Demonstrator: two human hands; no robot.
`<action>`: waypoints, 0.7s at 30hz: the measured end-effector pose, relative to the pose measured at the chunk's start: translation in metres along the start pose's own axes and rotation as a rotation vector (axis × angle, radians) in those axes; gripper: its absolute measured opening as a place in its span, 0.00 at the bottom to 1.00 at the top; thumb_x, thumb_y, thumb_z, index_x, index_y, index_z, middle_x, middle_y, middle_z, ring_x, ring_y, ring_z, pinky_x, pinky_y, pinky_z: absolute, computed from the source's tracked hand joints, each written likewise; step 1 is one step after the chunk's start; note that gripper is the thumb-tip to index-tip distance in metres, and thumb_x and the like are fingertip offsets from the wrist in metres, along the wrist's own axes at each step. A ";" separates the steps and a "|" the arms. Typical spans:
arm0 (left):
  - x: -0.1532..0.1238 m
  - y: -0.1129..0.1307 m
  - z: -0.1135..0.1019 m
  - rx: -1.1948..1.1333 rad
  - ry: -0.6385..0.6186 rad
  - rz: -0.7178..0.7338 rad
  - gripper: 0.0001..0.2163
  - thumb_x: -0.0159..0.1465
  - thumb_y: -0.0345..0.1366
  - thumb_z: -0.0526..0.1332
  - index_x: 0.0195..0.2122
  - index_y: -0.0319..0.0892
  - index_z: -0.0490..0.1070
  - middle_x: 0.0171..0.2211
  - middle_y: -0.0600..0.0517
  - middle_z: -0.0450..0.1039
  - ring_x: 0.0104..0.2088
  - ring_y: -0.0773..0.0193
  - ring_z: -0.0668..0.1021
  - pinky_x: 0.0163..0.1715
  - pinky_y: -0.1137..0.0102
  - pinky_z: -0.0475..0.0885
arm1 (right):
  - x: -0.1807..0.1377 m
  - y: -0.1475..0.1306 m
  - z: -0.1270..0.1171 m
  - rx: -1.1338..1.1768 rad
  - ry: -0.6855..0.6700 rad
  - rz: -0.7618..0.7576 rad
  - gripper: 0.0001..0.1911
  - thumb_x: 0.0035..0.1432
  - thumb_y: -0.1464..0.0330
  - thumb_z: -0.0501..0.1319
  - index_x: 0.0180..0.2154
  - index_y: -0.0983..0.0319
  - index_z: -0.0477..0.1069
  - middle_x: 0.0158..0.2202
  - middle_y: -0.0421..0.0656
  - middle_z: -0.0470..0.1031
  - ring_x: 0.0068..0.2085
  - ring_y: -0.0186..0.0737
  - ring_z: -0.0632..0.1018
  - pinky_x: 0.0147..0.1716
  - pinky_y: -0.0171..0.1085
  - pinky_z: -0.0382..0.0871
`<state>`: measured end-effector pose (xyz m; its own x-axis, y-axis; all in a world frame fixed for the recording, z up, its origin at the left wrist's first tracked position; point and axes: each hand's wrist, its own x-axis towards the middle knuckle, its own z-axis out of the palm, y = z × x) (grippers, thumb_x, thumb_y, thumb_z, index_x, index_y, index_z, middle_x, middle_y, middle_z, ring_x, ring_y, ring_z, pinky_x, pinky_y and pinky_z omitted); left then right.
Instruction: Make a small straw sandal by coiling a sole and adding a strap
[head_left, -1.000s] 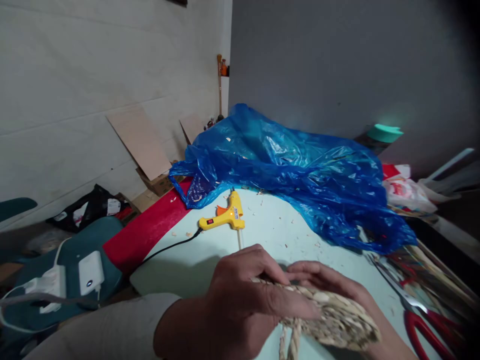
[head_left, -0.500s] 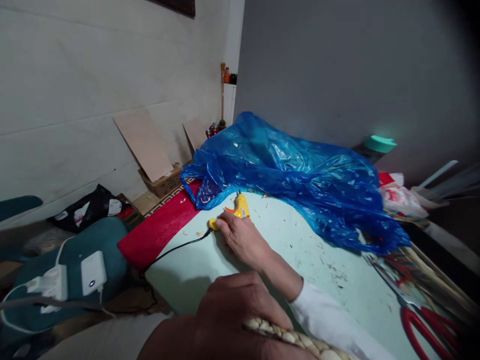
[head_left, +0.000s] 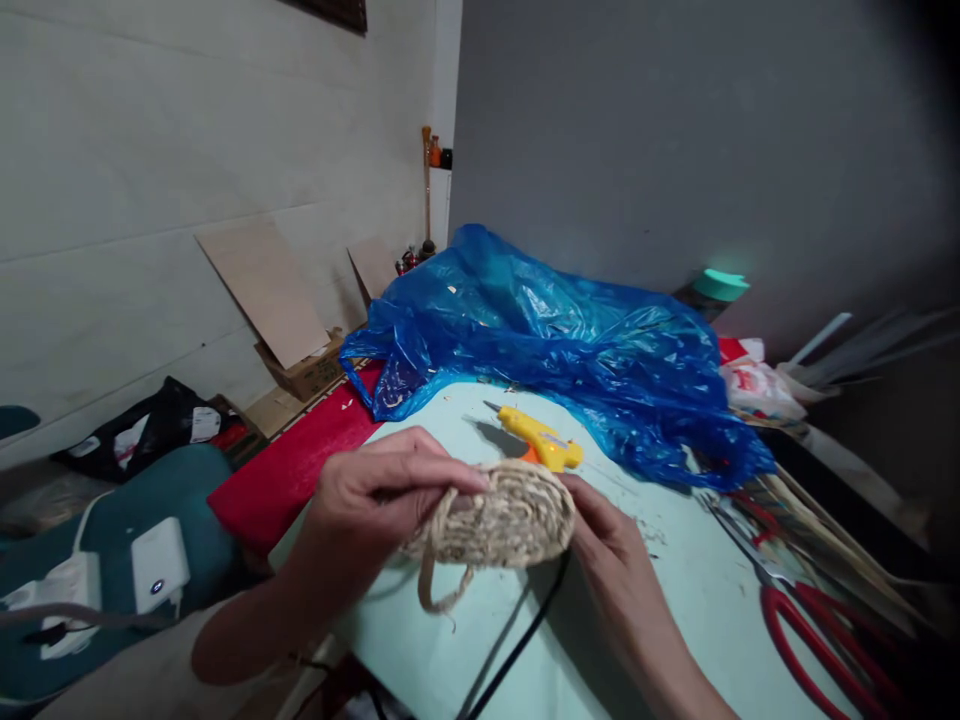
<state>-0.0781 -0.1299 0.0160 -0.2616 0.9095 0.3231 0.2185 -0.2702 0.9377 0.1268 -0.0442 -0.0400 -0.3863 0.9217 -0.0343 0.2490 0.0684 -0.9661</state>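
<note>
A braided straw coil [head_left: 506, 515], oval with concentric rows, is held up in front of me. My left hand [head_left: 382, 490] pinches its left edge and straw strip, thumb and fingers closed. A loose end of the braid [head_left: 429, 590] hangs below in a loop. My right hand [head_left: 604, 530] is closed at the coil's right edge, its fingertips partly hidden behind it. A yellow hot glue gun [head_left: 536, 435] with an orange trigger shows just beyond the coil, nozzle toward the far left. Its handle is hidden, apparently in my right hand. Its black cord [head_left: 529, 635] runs down toward me.
A crumpled blue plastic bag [head_left: 555, 320] covers the back of the pale green table [head_left: 420, 650]. Red-handled scissors [head_left: 795, 620] lie on the right. To the left, a teal chair [head_left: 202, 520] bears a white power bank [head_left: 160, 565]. Straw scraps dot the tabletop.
My right hand has come back from the far tabletop, and the glue gun is now nearer and turned. The coil has risen into full view, with my left hand at its left side.
</note>
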 end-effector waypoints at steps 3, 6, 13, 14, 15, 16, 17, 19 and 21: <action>0.020 -0.002 0.002 -0.024 -0.034 -0.044 0.09 0.58 0.25 0.64 0.30 0.45 0.83 0.29 0.49 0.78 0.32 0.65 0.79 0.31 0.75 0.74 | -0.011 0.007 -0.025 0.083 0.182 0.000 0.15 0.60 0.56 0.63 0.44 0.57 0.69 0.35 0.41 0.73 0.35 0.38 0.73 0.31 0.33 0.67; 0.033 -0.003 0.014 -0.014 -0.068 -0.066 0.11 0.58 0.23 0.63 0.28 0.46 0.83 0.31 0.51 0.79 0.33 0.67 0.79 0.33 0.77 0.74 | -0.018 0.006 -0.050 0.214 0.309 -0.041 0.17 0.58 0.58 0.66 0.43 0.53 0.62 0.37 0.40 0.71 0.34 0.37 0.72 0.29 0.31 0.68; 0.047 -0.007 0.049 0.016 -0.102 -0.056 0.13 0.56 0.21 0.62 0.27 0.46 0.83 0.30 0.51 0.79 0.35 0.66 0.79 0.36 0.76 0.75 | -0.024 0.012 -0.082 0.359 0.413 -0.034 0.19 0.50 0.63 0.72 0.38 0.55 0.64 0.34 0.38 0.67 0.36 0.37 0.75 0.34 0.30 0.74; 0.049 -0.010 0.052 0.016 -0.101 -0.059 0.13 0.56 0.22 0.61 0.27 0.46 0.83 0.31 0.50 0.80 0.35 0.65 0.79 0.36 0.75 0.76 | -0.025 0.016 -0.083 0.374 0.380 -0.004 0.19 0.50 0.63 0.72 0.40 0.54 0.66 0.35 0.39 0.69 0.37 0.39 0.76 0.34 0.31 0.75; 0.050 -0.012 0.055 0.016 -0.100 -0.065 0.13 0.56 0.22 0.61 0.28 0.45 0.83 0.31 0.50 0.80 0.35 0.65 0.80 0.36 0.75 0.76 | -0.026 0.021 -0.084 0.381 0.332 0.038 0.20 0.51 0.62 0.71 0.43 0.54 0.67 0.36 0.41 0.71 0.37 0.41 0.77 0.34 0.33 0.76; 0.051 -0.015 0.057 0.018 -0.096 -0.072 0.13 0.56 0.22 0.61 0.28 0.45 0.84 0.31 0.49 0.80 0.35 0.64 0.80 0.35 0.75 0.76 | -0.028 0.026 -0.085 0.385 0.277 0.088 0.21 0.52 0.61 0.70 0.46 0.55 0.68 0.38 0.43 0.73 0.38 0.43 0.78 0.33 0.35 0.76; 0.051 -0.019 0.059 0.020 -0.093 -0.080 0.13 0.55 0.23 0.61 0.27 0.45 0.84 0.31 0.49 0.80 0.36 0.64 0.80 0.35 0.75 0.76 | -0.030 0.030 -0.086 0.389 0.228 0.134 0.21 0.53 0.59 0.69 0.48 0.55 0.69 0.39 0.45 0.74 0.38 0.46 0.78 0.34 0.37 0.77; 0.051 -0.025 0.062 0.022 -0.087 -0.105 0.12 0.54 0.23 0.62 0.26 0.45 0.83 0.30 0.49 0.80 0.36 0.63 0.79 0.35 0.75 0.75 | -0.034 0.036 -0.088 0.405 0.165 0.195 0.20 0.55 0.57 0.66 0.48 0.57 0.72 0.39 0.47 0.75 0.38 0.50 0.79 0.34 0.41 0.79; 0.049 -0.031 0.063 0.025 -0.092 -0.141 0.12 0.53 0.23 0.62 0.25 0.46 0.83 0.31 0.49 0.80 0.38 0.63 0.79 0.37 0.75 0.75 | -0.039 0.036 -0.089 0.422 0.189 0.210 0.16 0.54 0.57 0.66 0.44 0.55 0.74 0.38 0.47 0.75 0.37 0.50 0.79 0.31 0.41 0.79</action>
<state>-0.0386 -0.0571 -0.0055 -0.2045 0.9632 0.1746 0.2094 -0.1312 0.9690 0.2294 -0.0441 -0.0505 -0.1891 0.9547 -0.2298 -0.0913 -0.2501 -0.9639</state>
